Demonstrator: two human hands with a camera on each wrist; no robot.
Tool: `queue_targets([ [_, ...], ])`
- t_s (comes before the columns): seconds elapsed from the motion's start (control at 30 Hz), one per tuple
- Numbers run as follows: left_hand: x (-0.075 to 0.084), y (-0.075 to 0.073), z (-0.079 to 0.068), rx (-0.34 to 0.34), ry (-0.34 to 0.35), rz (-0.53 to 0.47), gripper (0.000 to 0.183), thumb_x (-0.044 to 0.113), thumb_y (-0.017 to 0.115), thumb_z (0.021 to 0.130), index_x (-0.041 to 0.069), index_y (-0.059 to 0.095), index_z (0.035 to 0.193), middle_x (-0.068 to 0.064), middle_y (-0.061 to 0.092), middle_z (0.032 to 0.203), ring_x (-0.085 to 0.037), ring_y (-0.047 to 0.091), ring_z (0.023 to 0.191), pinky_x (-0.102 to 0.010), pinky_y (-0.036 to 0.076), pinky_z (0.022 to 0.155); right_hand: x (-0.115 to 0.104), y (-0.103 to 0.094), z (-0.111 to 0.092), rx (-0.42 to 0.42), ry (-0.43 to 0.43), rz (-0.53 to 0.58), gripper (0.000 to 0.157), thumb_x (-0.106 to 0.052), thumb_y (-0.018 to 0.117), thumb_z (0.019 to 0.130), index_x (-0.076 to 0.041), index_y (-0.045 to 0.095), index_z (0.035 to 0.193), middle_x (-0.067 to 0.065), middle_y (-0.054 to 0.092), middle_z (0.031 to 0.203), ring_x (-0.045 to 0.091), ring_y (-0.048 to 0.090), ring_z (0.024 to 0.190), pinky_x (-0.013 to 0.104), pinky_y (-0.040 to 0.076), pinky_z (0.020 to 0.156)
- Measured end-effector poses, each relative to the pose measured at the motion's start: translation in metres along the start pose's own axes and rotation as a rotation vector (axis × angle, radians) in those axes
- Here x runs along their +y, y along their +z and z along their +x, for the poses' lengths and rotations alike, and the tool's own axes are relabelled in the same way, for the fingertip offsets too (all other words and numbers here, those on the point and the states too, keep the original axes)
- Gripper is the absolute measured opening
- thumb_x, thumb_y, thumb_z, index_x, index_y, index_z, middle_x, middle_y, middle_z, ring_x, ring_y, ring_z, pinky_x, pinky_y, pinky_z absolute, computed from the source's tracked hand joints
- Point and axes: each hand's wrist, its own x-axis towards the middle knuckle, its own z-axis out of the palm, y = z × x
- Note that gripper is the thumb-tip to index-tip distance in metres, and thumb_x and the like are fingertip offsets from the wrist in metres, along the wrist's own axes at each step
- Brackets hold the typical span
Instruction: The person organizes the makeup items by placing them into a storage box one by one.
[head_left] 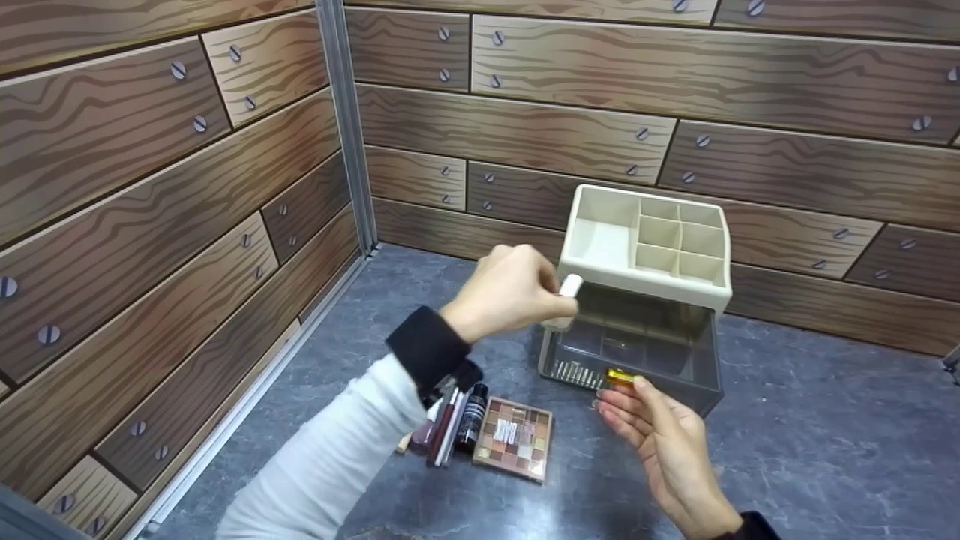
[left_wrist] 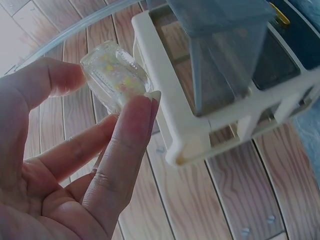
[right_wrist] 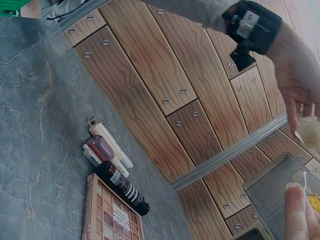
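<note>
My left hand (head_left: 517, 289) is raised beside the organizer and pinches a small clear bottle (left_wrist: 116, 75) with yellow and pink bits showing through it. A white end (head_left: 571, 285) sticks up past the fingers in the head view. My right hand (head_left: 671, 442) is palm up at the front of the drawer, holding a small shiny gold tube (head_left: 621, 376) between thumb and fingertips. The cream organizer (head_left: 645, 276) has divided compartments on top. Below them, its smoky see-through drawer (head_left: 701, 382) is pulled out, with a row of small silvery pieces (head_left: 577, 373) visible at its left front.
An eyeshadow palette (head_left: 514, 439) lies on the grey marbled surface, front left of the organizer. Beside it is a black bottle (head_left: 472, 416), then several slim cosmetic tubes (head_left: 446, 429) partly hidden by my left sleeve. Wood-patterned walls (head_left: 517, 124) stand behind and to the left.
</note>
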Motion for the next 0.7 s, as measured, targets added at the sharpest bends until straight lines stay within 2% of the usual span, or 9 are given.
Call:
queue_targets([
  [0.17, 0.018, 0.014, 0.014, -0.04, 0.008, 0.023, 0.027, 0.032, 0.083, 0.085, 0.019, 0.071, 0.064, 0.006, 0.069, 0.058, -0.004, 0.046, 0.042, -0.019, 0.039, 0.042, 0.0, 0.001, 0.0, 0.01, 0.007, 0.001, 0.029, -0.021, 0.051, 0.112, -0.001, 0.072, 0.105, 0.011, 0.079, 0.093, 0.02, 0.079, 0.09, 0.028, 0.062, 0.088],
  [0.37, 0.033, 0.035, 0.03, -0.059, 0.013, 0.089, 0.041, 0.035, 0.082, 0.085, 0.023, 0.057, 0.054, 0.013, 0.051, 0.045, -0.003, 0.04, 0.04, -0.019, 0.036, 0.042, 0.001, 0.002, 0.0, 0.027, 0.013, -0.01, 0.03, -0.022, 0.052, 0.111, -0.001, 0.073, 0.105, 0.011, 0.079, 0.093, 0.02, 0.079, 0.091, 0.028, 0.062, 0.088],
  [0.5, 0.04, 0.049, 0.039, -0.069, 0.028, 0.129, 0.05, 0.037, 0.082, 0.085, 0.024, 0.047, 0.052, 0.013, 0.04, 0.044, -0.003, 0.035, 0.04, -0.02, 0.034, 0.044, 0.001, 0.003, 0.0, 0.04, 0.011, -0.011, 0.03, -0.022, 0.053, 0.111, 0.0, 0.073, 0.106, 0.012, 0.079, 0.093, 0.021, 0.079, 0.091, 0.029, 0.062, 0.088],
  [0.7, 0.048, 0.07, 0.047, -0.07, 0.01, 0.184, 0.052, 0.04, 0.084, 0.083, 0.022, 0.046, 0.053, 0.012, 0.039, 0.045, -0.006, 0.04, 0.043, -0.021, 0.039, 0.048, 0.002, 0.002, -0.001, 0.028, -0.006, -0.008, 0.03, -0.02, 0.052, 0.111, 0.0, 0.073, 0.105, 0.012, 0.079, 0.093, 0.021, 0.078, 0.09, 0.03, 0.062, 0.088],
])
